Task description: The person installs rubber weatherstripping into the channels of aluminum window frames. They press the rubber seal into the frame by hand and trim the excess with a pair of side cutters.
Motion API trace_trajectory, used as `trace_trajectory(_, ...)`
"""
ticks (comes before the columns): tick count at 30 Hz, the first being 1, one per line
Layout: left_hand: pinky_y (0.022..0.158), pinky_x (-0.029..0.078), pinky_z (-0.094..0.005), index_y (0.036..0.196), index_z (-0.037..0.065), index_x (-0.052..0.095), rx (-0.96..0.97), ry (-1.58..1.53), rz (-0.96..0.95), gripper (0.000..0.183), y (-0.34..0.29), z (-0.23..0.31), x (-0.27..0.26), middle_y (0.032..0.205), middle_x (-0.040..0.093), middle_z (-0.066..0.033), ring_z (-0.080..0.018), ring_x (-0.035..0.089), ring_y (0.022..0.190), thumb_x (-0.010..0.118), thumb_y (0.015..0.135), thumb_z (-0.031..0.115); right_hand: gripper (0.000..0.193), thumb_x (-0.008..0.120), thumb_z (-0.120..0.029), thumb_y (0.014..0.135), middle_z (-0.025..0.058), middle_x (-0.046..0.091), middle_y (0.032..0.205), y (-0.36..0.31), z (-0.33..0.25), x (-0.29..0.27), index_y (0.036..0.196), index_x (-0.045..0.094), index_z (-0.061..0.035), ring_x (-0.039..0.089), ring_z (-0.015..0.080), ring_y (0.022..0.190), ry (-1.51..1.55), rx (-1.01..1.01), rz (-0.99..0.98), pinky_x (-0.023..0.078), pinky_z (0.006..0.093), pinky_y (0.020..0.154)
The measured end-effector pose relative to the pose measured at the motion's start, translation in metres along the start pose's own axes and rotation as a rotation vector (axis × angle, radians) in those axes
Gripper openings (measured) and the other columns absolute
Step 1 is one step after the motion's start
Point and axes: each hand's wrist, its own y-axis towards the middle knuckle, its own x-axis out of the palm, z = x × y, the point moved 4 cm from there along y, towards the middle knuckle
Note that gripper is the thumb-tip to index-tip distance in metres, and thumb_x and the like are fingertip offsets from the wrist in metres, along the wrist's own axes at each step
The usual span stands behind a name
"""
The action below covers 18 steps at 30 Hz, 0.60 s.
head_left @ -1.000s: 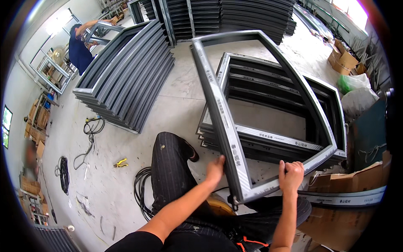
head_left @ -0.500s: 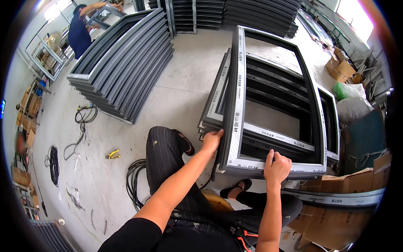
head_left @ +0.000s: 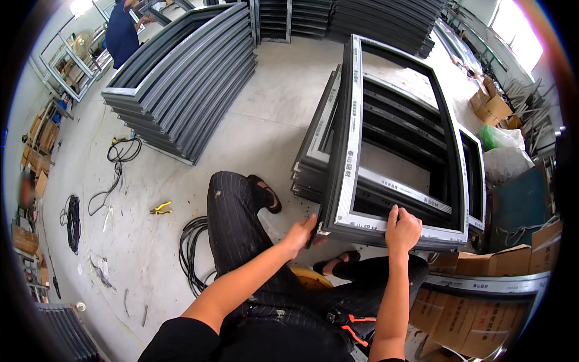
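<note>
A dark window frame [head_left: 352,145], its face covered with white printed film, lies tilted across a stack of similar frames [head_left: 322,123] in front of me to the right. My right hand [head_left: 403,230] is closed over its near rail, thumb up on the inner edge. At the near left corner, my left hand [head_left: 301,234] grips the frame's side from outside; part of its fingers is hidden behind the corner. A smaller frame [head_left: 474,172] shows at the stack's right side.
A tall stack of grey frames [head_left: 181,90] stands to the left, with a person [head_left: 122,33] beyond it. Yellow-handled pliers [head_left: 161,209] and coiled black cables [head_left: 194,253] lie on the floor. Cardboard boxes [head_left: 500,260] are at the right. Orange-handled pliers [head_left: 356,335] are at my waist.
My left hand has slid down the frame's left side to its near corner. The frame's near left corner has shifted slightly right and up; my right hand stays on the near rail.
</note>
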Motion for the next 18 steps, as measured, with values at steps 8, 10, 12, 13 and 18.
trace_trajectory(8,0.077,0.05,-0.0288,0.107,0.0,0.059,0.064,0.043,-0.095,0.038,-0.03,-0.035,-0.024,0.086,0.063,-0.0054,-0.0169,0.063,0.084,0.047,0.102,0.034,0.037,0.056,-0.023,0.09,0.0134,0.054,0.056,0.0,0.0,0.0,0.059,0.051,-0.0021,0.055,0.0326,0.06,0.009,-0.008,-0.061,0.043,0.0409,0.071)
trace_trajectory(10,0.079,0.05,-0.0293,0.106,0.0,0.061,-0.029,-0.039,-0.083,0.037,-0.038,-0.03,-0.02,0.087,0.063,-0.0054,-0.0171,0.062,0.086,0.046,0.102,0.033,0.035,0.056,-0.022,0.09,0.0133,0.055,0.058,-0.001,0.0,0.0,0.062,0.052,-0.0019,0.056,0.0324,0.062,0.011,-0.005,-0.096,0.043,0.0405,0.072)
trace_trajectory(12,0.081,0.05,-0.0295,0.107,0.0,0.062,-0.079,-0.138,-0.092,0.036,-0.041,-0.031,-0.018,0.088,0.063,-0.0053,-0.017,0.062,0.087,0.047,0.102,0.033,0.03,0.056,-0.021,0.09,0.0133,0.058,0.063,-0.002,0.004,0.0,0.067,0.056,-0.0019,0.057,0.032,0.067,0.004,-0.003,-0.158,0.043,0.04,0.075)
trace_trajectory(13,0.082,0.05,-0.0296,0.107,0.001,0.062,-0.106,-0.188,-0.096,0.036,-0.042,-0.032,-0.017,0.088,0.063,-0.0052,-0.0169,0.062,0.087,0.047,0.101,0.033,0.025,0.056,-0.019,0.09,0.0136,0.06,0.07,-0.003,0.003,-0.003,0.072,0.058,-0.0018,0.058,0.0319,0.072,0.076,-0.011,-0.13,0.043,0.0399,0.077)
trace_trajectory(18,0.08,0.049,-0.0289,0.105,0.002,0.064,-0.09,-0.211,-0.096,0.029,-0.037,-0.04,-0.026,0.089,0.064,-0.0047,-0.0165,0.062,0.087,0.052,0.1,0.028,0.026,0.061,-0.006,0.085,0.0186,0.059,0.112,-0.033,-0.032,-0.054,0.11,0.059,0.0006,0.054,0.0367,0.107,0.234,-0.073,-0.108,0.041,0.042,0.095)
